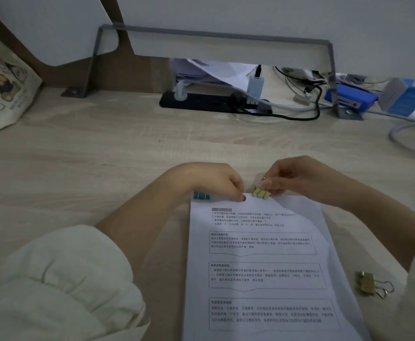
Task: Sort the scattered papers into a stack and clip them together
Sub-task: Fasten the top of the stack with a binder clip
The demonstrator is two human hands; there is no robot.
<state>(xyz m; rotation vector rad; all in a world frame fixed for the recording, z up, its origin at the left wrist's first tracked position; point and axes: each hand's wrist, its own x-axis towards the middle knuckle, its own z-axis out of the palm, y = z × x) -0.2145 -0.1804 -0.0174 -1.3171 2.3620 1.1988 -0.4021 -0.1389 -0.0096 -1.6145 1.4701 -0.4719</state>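
A stack of printed white papers [263, 267] lies on the wooden desk in front of me. A green binder clip [202, 195] sits on the stack's top left corner. My left hand [211, 182] presses its fingertips on the top edge of the papers beside that clip. My right hand [297, 177] pinches the wire handles of a yellow binder clip [261, 193], which sits at the top edge near the middle. A gold binder clip [371, 284] lies loose on the desk to the right of the stack.
A black power strip [201, 102] with plugs and cables lies at the back under a grey metal stand [226, 35]. A printed tote bag [2, 82] stands at the left. Blue boxes [403, 97] and cables sit at the back right.
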